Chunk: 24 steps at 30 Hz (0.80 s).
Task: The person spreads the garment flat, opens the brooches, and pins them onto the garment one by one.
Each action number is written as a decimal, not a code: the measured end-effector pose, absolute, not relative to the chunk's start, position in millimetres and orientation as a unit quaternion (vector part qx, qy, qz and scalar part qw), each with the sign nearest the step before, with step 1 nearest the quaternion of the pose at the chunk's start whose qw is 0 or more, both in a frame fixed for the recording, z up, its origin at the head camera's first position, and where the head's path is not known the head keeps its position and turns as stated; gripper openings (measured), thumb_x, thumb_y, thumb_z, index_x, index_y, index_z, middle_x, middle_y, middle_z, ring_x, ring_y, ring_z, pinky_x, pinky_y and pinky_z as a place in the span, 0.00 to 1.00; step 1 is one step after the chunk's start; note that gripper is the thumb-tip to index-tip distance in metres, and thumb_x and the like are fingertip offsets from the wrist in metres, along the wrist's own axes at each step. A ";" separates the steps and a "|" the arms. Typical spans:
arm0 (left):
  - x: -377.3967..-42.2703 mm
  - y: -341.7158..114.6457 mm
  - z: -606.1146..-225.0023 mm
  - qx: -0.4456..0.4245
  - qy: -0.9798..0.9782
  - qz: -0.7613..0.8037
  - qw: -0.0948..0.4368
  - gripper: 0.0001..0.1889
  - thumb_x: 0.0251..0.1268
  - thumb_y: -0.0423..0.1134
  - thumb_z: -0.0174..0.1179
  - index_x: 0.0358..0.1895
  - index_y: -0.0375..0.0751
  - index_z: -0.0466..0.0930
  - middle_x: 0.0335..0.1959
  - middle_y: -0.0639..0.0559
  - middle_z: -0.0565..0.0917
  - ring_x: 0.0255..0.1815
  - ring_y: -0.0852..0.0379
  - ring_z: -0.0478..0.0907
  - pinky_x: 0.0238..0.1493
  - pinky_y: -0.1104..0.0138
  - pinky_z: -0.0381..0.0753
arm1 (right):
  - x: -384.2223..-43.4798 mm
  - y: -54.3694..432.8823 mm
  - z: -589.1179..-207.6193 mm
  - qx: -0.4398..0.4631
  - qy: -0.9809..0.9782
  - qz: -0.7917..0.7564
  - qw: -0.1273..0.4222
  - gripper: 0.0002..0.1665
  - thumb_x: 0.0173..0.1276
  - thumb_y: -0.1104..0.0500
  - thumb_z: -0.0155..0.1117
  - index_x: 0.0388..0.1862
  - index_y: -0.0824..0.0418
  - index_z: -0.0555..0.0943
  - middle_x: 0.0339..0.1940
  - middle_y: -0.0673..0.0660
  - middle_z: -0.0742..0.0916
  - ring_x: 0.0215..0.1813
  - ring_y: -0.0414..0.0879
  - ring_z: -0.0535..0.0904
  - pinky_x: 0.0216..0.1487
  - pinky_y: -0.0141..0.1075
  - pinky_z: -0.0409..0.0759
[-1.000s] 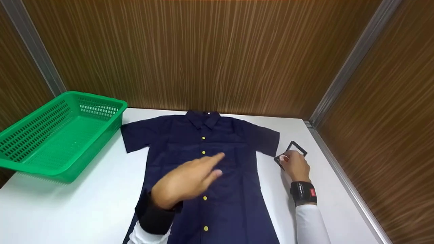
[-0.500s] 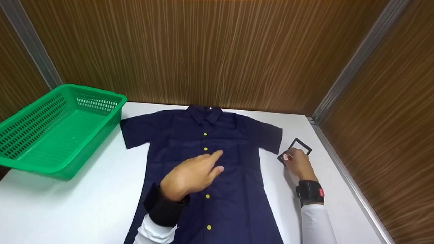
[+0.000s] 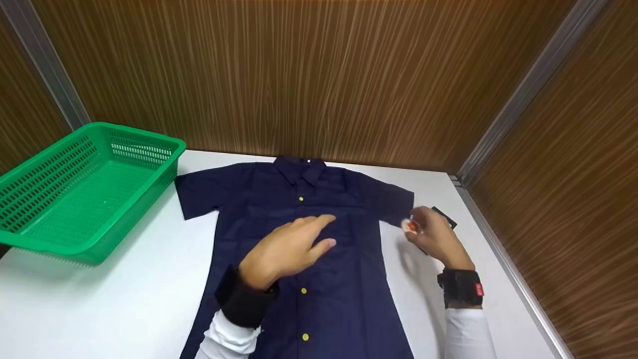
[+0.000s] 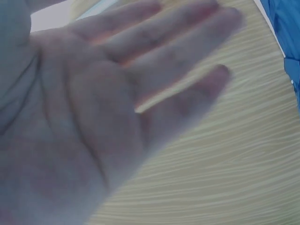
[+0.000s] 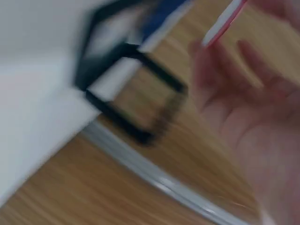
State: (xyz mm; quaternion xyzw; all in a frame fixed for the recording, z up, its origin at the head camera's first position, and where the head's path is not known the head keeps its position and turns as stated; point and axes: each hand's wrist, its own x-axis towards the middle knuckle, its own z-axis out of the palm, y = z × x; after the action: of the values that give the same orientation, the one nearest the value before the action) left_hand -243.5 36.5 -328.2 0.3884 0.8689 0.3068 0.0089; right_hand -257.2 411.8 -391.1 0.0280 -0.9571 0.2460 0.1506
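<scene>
A dark navy short-sleeved shirt (image 3: pixel 344 279) with yellow buttons lies spread flat, collar toward the back wall. Over its middle is my left hand (image 3: pixel 284 247), holding nothing, thumb apart from the extended fingers; the left wrist view shows its bare palm (image 4: pixel 93 108). To the right of the shirt, my right hand (image 3: pixel 441 242) pinches a small round disc (image 3: pixel 410 226), white with an orange-red middle. Edge-on in the right wrist view, the disc (image 5: pixel 224 23) looks thin, with a red side. Behind that hand, a black angular frame (image 3: pixel 444 217) is mostly hidden; the right wrist view shows its bars (image 5: pixel 116 115).
A green plastic basket (image 3: pixel 134 199) with slotted sides stands at the left on the white table (image 3: pixel 149 299). Wood-patterned panels (image 3: pixel 299 75) rise behind and at both sides. A metal strip (image 3: pixel 503 259) runs along the table's right edge.
The right hand has lifted the disc away from the black frame, slightly left, showing more of its face. The left hand has shifted a little right and up, its index finger no longer pointing out alone.
</scene>
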 end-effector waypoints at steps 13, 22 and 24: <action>-252.8 67.1 -330.3 0.467 0.765 0.398 -0.195 0.21 0.72 0.41 0.65 0.66 0.46 0.81 0.63 0.51 0.82 0.63 0.56 0.82 0.64 0.61 0.82 | -219.7 304.5 -318.1 0.333 -0.787 0.501 0.137 0.28 0.61 0.77 0.71 0.61 0.69 0.80 0.56 0.58 0.88 0.54 0.45 0.87 0.56 0.33 0.86; -257.6 57.8 -329.2 0.428 0.724 0.497 -0.216 0.08 0.72 0.37 0.65 0.48 0.39 0.89 0.41 0.52 0.87 0.42 0.61 0.82 0.47 0.68 0.82 | -231.3 280.5 -323.7 0.283 -0.701 0.654 0.032 0.14 0.75 0.72 0.58 0.55 0.67 0.82 0.50 0.52 0.91 0.52 0.43 0.89 0.55 0.41 0.88; -258.0 55.7 -329.3 0.409 0.733 0.499 -0.216 0.08 0.73 0.38 0.64 0.47 0.39 0.89 0.40 0.52 0.87 0.40 0.61 0.82 0.45 0.68 0.81 | -231.7 273.9 -322.7 0.280 -0.699 0.656 0.044 0.12 0.76 0.73 0.57 0.54 0.74 0.81 0.49 0.53 0.92 0.51 0.45 0.89 0.53 0.43 0.88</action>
State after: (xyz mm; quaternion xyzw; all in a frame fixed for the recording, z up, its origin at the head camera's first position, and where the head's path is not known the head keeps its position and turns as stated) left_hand -258.0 55.7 -329.3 0.4094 0.7327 0.4989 -0.2162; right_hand -231.7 273.9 -322.7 0.2801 -0.6991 0.6564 0.0443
